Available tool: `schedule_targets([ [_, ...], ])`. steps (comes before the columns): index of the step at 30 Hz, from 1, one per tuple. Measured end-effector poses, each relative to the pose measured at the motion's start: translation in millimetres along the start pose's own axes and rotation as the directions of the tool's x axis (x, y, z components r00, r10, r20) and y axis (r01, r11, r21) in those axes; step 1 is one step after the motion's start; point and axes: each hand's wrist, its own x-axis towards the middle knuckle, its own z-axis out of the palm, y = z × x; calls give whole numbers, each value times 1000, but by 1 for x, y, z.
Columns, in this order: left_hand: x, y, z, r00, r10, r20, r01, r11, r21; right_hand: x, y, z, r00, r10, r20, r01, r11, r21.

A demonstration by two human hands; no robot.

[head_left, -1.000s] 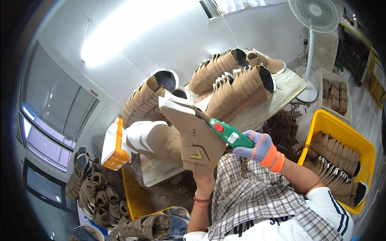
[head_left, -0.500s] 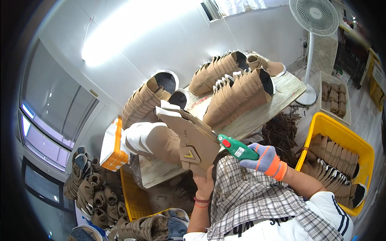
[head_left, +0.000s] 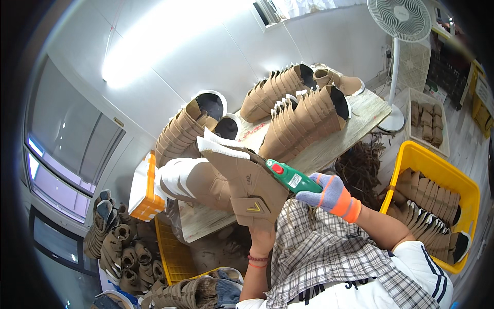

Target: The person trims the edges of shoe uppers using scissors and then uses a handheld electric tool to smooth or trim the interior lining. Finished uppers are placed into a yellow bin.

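My bare left hand (head_left: 263, 237), with a beaded bracelet at the wrist, grips a tan shoe upper (head_left: 242, 177) from below. This piece has a white edge at its top and a flap with a yellow V-shaped mark. In my right hand (head_left: 330, 195), gloved in grey and orange, is a green handheld power cutter (head_left: 297, 179) with a red button. The cutter's front end meets the right edge of the upper; its blade is hidden there. Behind the held piece, a stack of tan uppers with white linings (head_left: 193, 177) lies at the table's left end.
More stacked uppers (head_left: 303, 123) cover the pale worktable (head_left: 360, 116). A yellow crate (head_left: 476, 206) of uppers stands at right, a white fan (head_left: 401, 20) behind. Dark scraps (head_left: 363, 165) hang below the table edge. An orange-and-white box (head_left: 142, 188) and piled uppers (head_left: 123, 252) are at left.
The cutter in my right hand has moved left and up along the edge of the shoe upper. My left hand has turned the upper, and its white top edge shows more.
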Motion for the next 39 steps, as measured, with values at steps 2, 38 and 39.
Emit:
schedule_targets([
  [2,-4,-3,-1,998,54,22,-56,995,83,7,-10,2,1000,21,-8,-21,1000,-8],
  [38,77,18,-47,737,-657,-161,89,330,-940,-16,16,-3,953,-304,-18,297,942,-157],
  [39,76,19,-43,752,-641,-154,121,363,-924,-16,16,-3,955,-295,-28,287,945,-158],
])
